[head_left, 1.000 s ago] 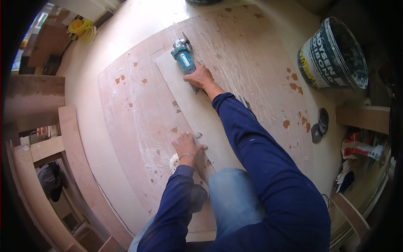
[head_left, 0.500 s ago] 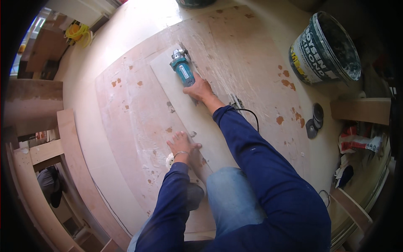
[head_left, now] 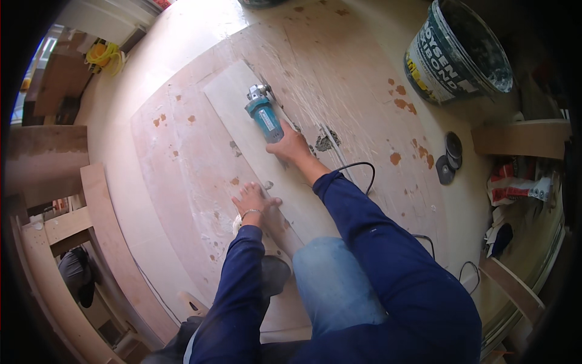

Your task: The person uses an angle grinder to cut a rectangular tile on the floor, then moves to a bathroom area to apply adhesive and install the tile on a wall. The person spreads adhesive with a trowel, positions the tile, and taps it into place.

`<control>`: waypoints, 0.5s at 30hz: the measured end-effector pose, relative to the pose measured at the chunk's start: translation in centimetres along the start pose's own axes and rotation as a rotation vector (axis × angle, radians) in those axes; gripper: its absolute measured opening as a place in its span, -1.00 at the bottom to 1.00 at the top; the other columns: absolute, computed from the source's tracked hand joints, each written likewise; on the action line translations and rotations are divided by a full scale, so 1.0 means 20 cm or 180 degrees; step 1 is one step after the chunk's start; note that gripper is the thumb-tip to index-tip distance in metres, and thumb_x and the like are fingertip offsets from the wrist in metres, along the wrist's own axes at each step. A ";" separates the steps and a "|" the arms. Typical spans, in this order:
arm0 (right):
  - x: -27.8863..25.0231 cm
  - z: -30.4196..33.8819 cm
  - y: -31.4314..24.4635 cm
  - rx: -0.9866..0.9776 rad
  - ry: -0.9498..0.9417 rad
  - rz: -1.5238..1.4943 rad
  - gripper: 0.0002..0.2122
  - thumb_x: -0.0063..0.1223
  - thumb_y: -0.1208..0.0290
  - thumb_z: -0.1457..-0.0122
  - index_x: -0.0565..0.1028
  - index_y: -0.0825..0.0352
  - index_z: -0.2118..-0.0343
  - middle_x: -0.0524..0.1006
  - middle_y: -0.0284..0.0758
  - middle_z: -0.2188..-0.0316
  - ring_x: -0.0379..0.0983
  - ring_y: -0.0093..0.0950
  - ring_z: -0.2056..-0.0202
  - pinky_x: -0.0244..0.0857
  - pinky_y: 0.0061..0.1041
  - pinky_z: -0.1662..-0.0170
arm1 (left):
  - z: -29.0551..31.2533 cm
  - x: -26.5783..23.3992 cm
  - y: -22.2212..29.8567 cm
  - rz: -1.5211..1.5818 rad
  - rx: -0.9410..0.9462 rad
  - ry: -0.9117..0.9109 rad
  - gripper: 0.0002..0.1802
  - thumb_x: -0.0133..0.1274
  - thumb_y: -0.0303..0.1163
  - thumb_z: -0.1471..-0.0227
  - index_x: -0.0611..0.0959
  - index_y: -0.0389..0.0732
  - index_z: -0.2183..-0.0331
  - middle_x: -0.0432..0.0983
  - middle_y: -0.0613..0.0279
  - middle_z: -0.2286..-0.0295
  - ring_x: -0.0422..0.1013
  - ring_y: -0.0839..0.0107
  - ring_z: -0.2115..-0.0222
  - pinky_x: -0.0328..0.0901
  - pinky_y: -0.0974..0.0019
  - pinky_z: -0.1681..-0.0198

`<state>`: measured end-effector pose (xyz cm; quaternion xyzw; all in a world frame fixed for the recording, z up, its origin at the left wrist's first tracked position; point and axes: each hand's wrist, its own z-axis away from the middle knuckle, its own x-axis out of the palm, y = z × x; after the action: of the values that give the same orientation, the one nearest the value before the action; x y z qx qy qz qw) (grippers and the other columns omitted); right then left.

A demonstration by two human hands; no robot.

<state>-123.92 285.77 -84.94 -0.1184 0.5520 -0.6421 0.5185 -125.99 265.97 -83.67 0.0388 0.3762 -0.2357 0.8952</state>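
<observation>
My right hand (head_left: 291, 144) is wrapped round the rear body of a teal angle grinder (head_left: 264, 118). The grinder's metal head points away from me, close to the right edge of a long pale strip of board (head_left: 233, 100). The strip slants across a larger pinkish sheet (head_left: 182, 142) on the floor. My left hand (head_left: 250, 200) lies with its fingers spread beside the strip's left edge, nearer me. A small grey lump (head_left: 268, 185) sits by its fingertips. My bent knee (head_left: 333, 273) rests over the strip's near end.
A black cable (head_left: 370, 170) loops right of my forearm. Dark rubble (head_left: 326, 141) lies right of the grinder. Several dark round discs (head_left: 451, 155) sit below a large bucket (head_left: 418, 76) at the upper right. A wooden frame (head_left: 70, 227) stands along the left.
My right hand has drawn the grinder a little toward me along the strip. The view has shifted slightly, and the rubble beside the grinder shows more fully. My left hand remains spread.
</observation>
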 end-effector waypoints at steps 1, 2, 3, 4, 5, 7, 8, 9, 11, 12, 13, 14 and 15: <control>0.00 0.04 0.02 -0.0018 0.0037 0.0005 -0.13 0.18 0.13 0.28 0.22 0.21 -0.23 0.56 0.09 0.20 0.51 0.03 0.13 0.39 -0.18 0.04 | 0.00 0.00 0.00 0.0025 0.0002 0.0007 0.25 0.27 0.31 0.35 0.20 -0.12 -0.28 0.03 0.10 -0.30 -0.02 0.13 -0.31 -0.22 -0.25 -0.31; 0.00 0.07 0.04 -0.0037 0.0073 0.0010 -0.13 0.17 0.13 0.28 0.20 0.20 -0.24 0.56 0.10 0.20 0.51 0.04 0.14 0.39 -0.17 0.05 | 0.01 0.00 0.00 0.0034 -0.0001 0.0003 0.24 0.27 0.31 0.34 0.21 -0.12 -0.28 0.03 0.10 -0.30 -0.02 0.13 -0.31 -0.22 -0.25 -0.31; 0.00 0.09 0.07 0.0004 0.0035 0.0056 -0.13 0.17 0.13 0.28 0.19 0.19 -0.25 0.56 0.10 0.21 0.51 0.04 0.14 0.39 -0.16 0.05 | 0.01 0.00 0.00 0.0044 -0.0005 -0.0002 0.23 0.28 0.30 0.34 0.21 -0.11 -0.27 0.04 0.11 -0.30 -0.02 0.14 -0.31 -0.23 -0.26 -0.31; -0.01 0.11 0.07 0.0037 0.0002 0.0098 -0.12 0.17 0.13 0.28 0.19 0.19 -0.25 0.56 0.10 0.21 0.51 0.04 0.14 0.39 -0.16 0.05 | 0.01 -0.01 0.00 0.0052 -0.0008 0.0004 0.23 0.28 0.29 0.34 0.22 -0.11 -0.27 0.04 0.11 -0.30 -0.02 0.14 -0.31 -0.23 -0.26 -0.31; -0.02 0.13 0.08 0.0070 -0.0033 0.0140 -0.11 0.16 0.13 0.28 0.18 0.18 -0.26 0.56 0.11 0.22 0.52 0.04 0.15 0.39 -0.16 0.05 | 0.01 0.00 0.00 0.0068 -0.0007 0.0032 0.22 0.29 0.29 0.33 0.22 -0.11 -0.27 0.04 0.11 -0.30 -0.02 0.13 -0.31 -0.23 -0.26 -0.31; -0.03 0.16 0.09 0.0051 -0.0032 0.0118 -0.12 0.16 0.14 0.27 0.18 0.19 -0.26 0.56 0.10 0.22 0.52 0.04 0.16 0.39 -0.15 0.05 | 0.01 0.01 -0.01 0.0096 -0.0001 0.0090 0.20 0.29 0.28 0.32 0.24 -0.10 -0.26 0.04 0.11 -0.30 -0.02 0.13 -0.31 -0.23 -0.27 -0.31; -0.03 0.17 0.09 0.0042 -0.0030 0.0107 -0.12 0.16 0.14 0.27 0.18 0.19 -0.26 0.56 0.10 0.22 0.52 0.04 0.16 0.39 -0.15 0.05 | 0.00 0.02 -0.01 0.0110 0.0013 0.0110 0.18 0.29 0.27 0.31 0.24 -0.09 -0.26 0.04 0.10 -0.30 -0.03 0.13 -0.31 -0.23 -0.28 -0.31; -0.04 0.18 0.09 0.0042 -0.0040 0.0077 -0.12 0.16 0.14 0.27 0.19 0.19 -0.26 0.56 0.10 0.23 0.52 0.04 0.16 0.39 -0.15 0.05 | 0.00 0.03 -0.02 0.0124 0.0023 0.0129 0.17 0.29 0.27 0.30 0.25 -0.09 -0.26 0.03 0.10 -0.30 -0.03 0.13 -0.31 -0.23 -0.28 -0.31; -0.04 0.19 0.10 0.0040 -0.0065 0.0026 -0.13 0.16 0.13 0.27 0.19 0.21 -0.25 0.56 0.10 0.23 0.52 0.04 0.17 0.39 -0.14 0.05 | -0.01 0.02 -0.02 0.0123 0.0034 0.0149 0.14 0.29 0.25 0.29 0.27 -0.07 -0.25 0.04 0.10 -0.30 -0.03 0.12 -0.31 -0.23 -0.28 -0.31; -0.04 0.19 0.10 0.0022 -0.0030 0.0035 -0.13 0.16 0.13 0.27 0.20 0.21 -0.25 0.56 0.10 0.23 0.52 0.04 0.17 0.39 -0.14 0.06 | -0.01 0.02 -0.02 0.0130 0.0034 0.0137 0.13 0.29 0.25 0.29 0.27 -0.07 -0.24 0.04 0.10 -0.30 -0.02 0.12 -0.31 -0.23 -0.28 -0.31; -0.04 0.19 0.11 0.0008 0.0013 0.0040 -0.14 0.16 0.13 0.27 0.20 0.21 -0.24 0.56 0.11 0.23 0.52 0.04 0.17 0.40 -0.14 0.06 | 0.00 0.02 -0.01 0.0127 0.0042 0.0125 0.13 0.29 0.25 0.29 0.27 -0.07 -0.24 0.04 0.09 -0.30 -0.02 0.12 -0.31 -0.23 -0.28 -0.31; -0.03 0.18 0.11 -0.0006 0.0056 0.0045 -0.14 0.16 0.13 0.27 0.20 0.21 -0.24 0.56 0.11 0.23 0.52 0.04 0.17 0.40 -0.15 0.06 | 0.00 0.02 -0.01 0.0126 0.0050 0.0113 0.13 0.29 0.25 0.29 0.28 -0.07 -0.24 0.05 0.09 -0.30 -0.02 0.12 -0.31 -0.23 -0.28 -0.31; -0.03 0.17 0.11 0.0004 0.0089 0.0054 -0.15 0.17 0.14 0.27 0.22 0.21 -0.23 0.57 0.10 0.25 0.52 0.04 0.18 0.40 -0.16 0.07 | 0.01 0.01 -0.01 0.0139 0.0068 0.0114 0.13 0.29 0.26 0.29 0.28 -0.07 -0.24 0.05 0.09 -0.30 -0.02 0.13 -0.31 -0.23 -0.29 -0.31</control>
<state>-119.98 284.56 -85.21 -0.1044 0.5599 -0.6396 0.5163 -125.82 265.75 -83.77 0.0608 0.3887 -0.2194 0.8928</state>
